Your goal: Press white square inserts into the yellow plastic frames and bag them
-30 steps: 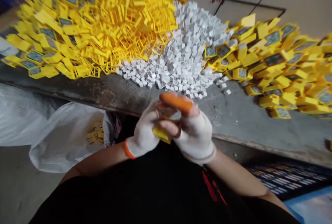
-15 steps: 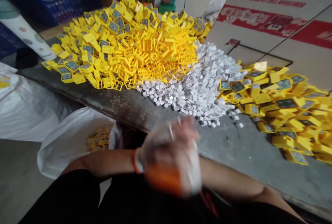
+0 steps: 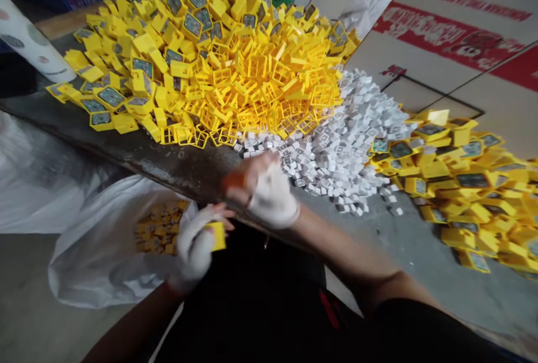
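Observation:
My left hand (image 3: 195, 245), in a white glove with bare fingertips, is closed on a small yellow plastic case (image 3: 218, 236). It is near the open mouth of a white sack (image 3: 98, 273) that has small yellow pieces (image 3: 162, 226) inside. My right hand (image 3: 269, 192), also gloved and smeared by motion, is over the table edge, just in front of the heap of small white caps (image 3: 348, 139). An orange thing (image 3: 235, 182) shows at its fingers, which look closed around it; its kind is too blurred to make out.
A large heap of yellow cases and frames (image 3: 252, 83) covers the far side of the grey table (image 3: 378, 245). More yellow cases (image 3: 471, 184) lie at the right. A printed carton (image 3: 420, 55) stands behind them, and a spotted white cylinder (image 3: 37, 43) at the left.
My hands were together at the table edge and have come apart. The left moved left toward the sack with the yellow case; the right moved up toward the heaps with the orange thing.

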### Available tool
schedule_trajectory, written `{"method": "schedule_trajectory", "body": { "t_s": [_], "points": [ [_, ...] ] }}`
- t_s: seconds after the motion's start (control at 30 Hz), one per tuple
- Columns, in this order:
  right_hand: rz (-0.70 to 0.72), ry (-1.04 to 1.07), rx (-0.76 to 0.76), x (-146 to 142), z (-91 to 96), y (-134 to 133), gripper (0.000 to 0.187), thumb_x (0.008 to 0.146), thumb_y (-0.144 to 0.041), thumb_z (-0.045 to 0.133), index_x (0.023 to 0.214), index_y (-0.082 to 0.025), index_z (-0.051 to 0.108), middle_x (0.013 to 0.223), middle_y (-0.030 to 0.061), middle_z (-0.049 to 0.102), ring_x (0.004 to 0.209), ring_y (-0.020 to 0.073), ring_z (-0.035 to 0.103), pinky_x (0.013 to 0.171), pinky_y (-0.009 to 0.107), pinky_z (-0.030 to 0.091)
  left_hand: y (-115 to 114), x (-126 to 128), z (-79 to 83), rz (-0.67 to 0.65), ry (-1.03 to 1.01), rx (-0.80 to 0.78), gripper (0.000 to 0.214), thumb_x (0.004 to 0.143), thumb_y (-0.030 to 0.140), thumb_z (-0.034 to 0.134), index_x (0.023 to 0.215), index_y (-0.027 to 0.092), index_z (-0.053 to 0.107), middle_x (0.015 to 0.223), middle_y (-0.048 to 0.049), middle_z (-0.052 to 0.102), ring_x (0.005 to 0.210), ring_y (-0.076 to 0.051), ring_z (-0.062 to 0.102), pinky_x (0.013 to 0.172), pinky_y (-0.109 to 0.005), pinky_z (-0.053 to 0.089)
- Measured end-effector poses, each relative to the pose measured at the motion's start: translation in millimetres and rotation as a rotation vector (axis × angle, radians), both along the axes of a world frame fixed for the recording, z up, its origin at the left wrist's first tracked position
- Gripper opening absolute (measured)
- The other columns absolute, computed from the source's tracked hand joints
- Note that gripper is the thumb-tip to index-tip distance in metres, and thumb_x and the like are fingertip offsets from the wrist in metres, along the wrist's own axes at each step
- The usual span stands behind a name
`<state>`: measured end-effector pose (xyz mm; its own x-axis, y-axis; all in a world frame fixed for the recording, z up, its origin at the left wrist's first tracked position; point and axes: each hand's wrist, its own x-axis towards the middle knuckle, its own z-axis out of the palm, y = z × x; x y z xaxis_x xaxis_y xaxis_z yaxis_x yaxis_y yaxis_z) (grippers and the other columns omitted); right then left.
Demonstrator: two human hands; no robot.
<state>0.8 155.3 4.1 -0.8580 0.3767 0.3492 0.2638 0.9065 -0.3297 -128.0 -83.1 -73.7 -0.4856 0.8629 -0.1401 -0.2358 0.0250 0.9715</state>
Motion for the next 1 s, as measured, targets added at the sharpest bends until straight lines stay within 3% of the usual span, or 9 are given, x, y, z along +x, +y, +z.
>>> {"method": "schedule_trajectory", "body": {
  "t_s": [0.13, 0.23, 0.33, 0.43, 0.57, 0.63, 0.73, 0.83, 1.0],
  "points": [
    [-0.381, -0.159, 0.129, -18, 9.1, 86, 0.026, 0.11, -0.023, 0.066, 0.131, -0.024, 0.083, 0.132, 0.0172, 0.082, 0.134, 0.0407, 0.07, 0.121, 0.071, 0.048, -38, -55, -26.8, 0.409, 0.519, -0.288, 0.04, 0.088, 0.048, 0.078, 0.119, 0.024, 0.083, 0.129, -0.0161, 0.088, 0.131, -0.044, 0.08, 0.128, -0.06, 0.058],
    [-0.381, -0.283, 0.204, -31, 8.6, 112, 0.028, 0.108, -0.014, 0.064, 0.127, -0.021, 0.083, 0.132, 0.0182, 0.081, 0.136, 0.0396, 0.07, 0.124, 0.071, 0.045, -49, -71, -27.8, 0.418, 0.633, -0.524, 0.038, 0.084, 0.047, 0.074, 0.112, 0.021, 0.083, 0.133, -0.0203, 0.085, 0.148, -0.051, 0.071, 0.139, -0.066, 0.045],
    [-0.345, -0.172, 0.146, -27, 11.2, 106, 0.015, 0.109, -0.022, 0.067, 0.112, -0.022, 0.082, 0.123, 0.0161, 0.082, 0.13, 0.038, 0.07, 0.122, 0.068, 0.048, -35, -53, -8.1, 0.397, 0.593, -0.413, 0.033, 0.088, 0.045, 0.076, 0.11, 0.022, 0.085, 0.129, -0.0185, 0.088, 0.14, -0.048, 0.077, 0.135, -0.064, 0.051],
    [-0.202, 0.053, -0.245, 7, 14.7, 78, 0.026, 0.107, -0.047, 0.077, 0.099, -0.022, 0.075, 0.104, 0.0099, 0.079, 0.105, 0.0284, 0.071, 0.102, 0.05, 0.058, 2, -18, 24.0, 0.311, 0.511, -0.25, 0.031, 0.101, 0.049, 0.075, 0.116, 0.025, 0.088, 0.119, -0.0106, 0.091, 0.113, -0.035, 0.086, 0.116, -0.05, 0.066],
    [0.135, 0.118, -1.188, 80, 3.6, 13, 0.064, 0.085, -0.08, 0.094, 0.087, -0.022, 0.066, 0.083, -0.0015, 0.069, 0.076, 0.0148, 0.062, 0.074, 0.03, 0.055, 53, 25, 58.0, -0.113, 0.139, -0.103, 0.041, 0.105, 0.06, 0.081, 0.125, 0.025, 0.091, 0.108, -0.0084, 0.091, 0.087, -0.025, 0.084, 0.082, -0.036, 0.07],
    [0.126, 0.129, -1.52, 111, -9.8, -21, 0.074, 0.073, -0.085, 0.101, 0.086, -0.021, 0.066, 0.079, -0.0045, 0.068, 0.071, 0.0119, 0.061, 0.069, 0.026, 0.054, 68, 45, 64.7, -0.307, 0.07, -0.099, 0.04, 0.099, 0.062, 0.09, 0.106, 0.023, 0.094, 0.087, -0.0068, 0.087, 0.077, -0.023, 0.08, 0.075, -0.031, 0.066],
    [0.0, 0.244, -1.716, 153, -31.3, -53, 0.075, 0.065, -0.082, 0.106, 0.087, -0.021, 0.068, 0.078, -0.0059, 0.069, 0.068, 0.0105, 0.062, 0.066, 0.024, 0.056, 82, 72, 65.7, -0.446, -0.079, -0.131, 0.035, 0.085, 0.059, 0.105, 0.093, 0.026, 0.094, 0.083, -0.004, 0.086, 0.068, -0.018, 0.075, 0.069, -0.026, 0.064],
    [-0.124, 0.332, -1.535, 206, -40.9, -58, 0.06, 0.083, -0.074, 0.098, 0.098, -0.021, 0.076, 0.086, -0.0017, 0.078, 0.074, 0.0139, 0.07, 0.072, 0.028, 0.062, 89, 98, 66.3, -0.511, -0.223, -0.123, 0.029, 0.077, 0.049, 0.113, 0.092, 0.032, 0.094, 0.107, -0.0025, 0.093, 0.089, -0.018, 0.083, 0.084, -0.025, 0.069],
    [-0.81, 0.204, -0.504, 302, -37.8, -12, 0.02, 0.101, -0.022, 0.077, 0.12, -0.021, 0.085, 0.119, 0.0097, 0.088, 0.112, 0.0255, 0.081, 0.105, 0.044, 0.065, 104, 134, 71.5, -0.631, -0.302, -0.097, 0.022, 0.081, 0.037, 0.112, 0.087, 0.031, 0.091, 0.127, -0.0048, 0.093, 0.12, -0.022, 0.086, 0.106, -0.029, 0.069]
  ]
}}
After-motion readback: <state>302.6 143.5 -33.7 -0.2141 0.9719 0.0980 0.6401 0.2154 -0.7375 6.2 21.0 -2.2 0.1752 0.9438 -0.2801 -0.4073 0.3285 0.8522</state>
